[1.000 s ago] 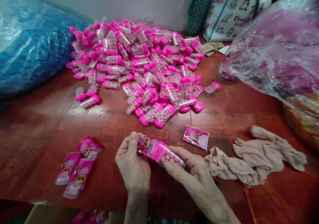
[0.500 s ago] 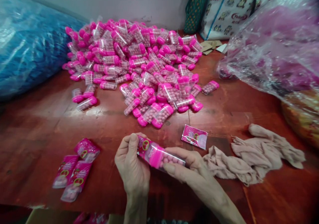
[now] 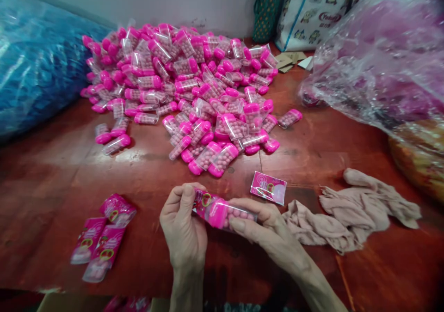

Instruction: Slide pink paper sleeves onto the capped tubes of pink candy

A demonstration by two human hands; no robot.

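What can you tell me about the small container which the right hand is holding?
The container is clear, seemingly plastic, with a bright pink cap and pink balls inside. It is held slantwise, cap toward the left hand; the right hand grips its clear body. A printed pink sleeve, pinched by the left hand, reaches the cap; how far it covers it is unclear.

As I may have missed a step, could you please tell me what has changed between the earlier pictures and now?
The bottle appears slightly deeper in its printed sleeve, its pink cap nearer the printed ring. The left hand and right hand keep their grips; nothing was taken or let go. The bottle pile, three wrapped bottles, flat sleeve and cloth stayed put; the camera merely swung slightly right.
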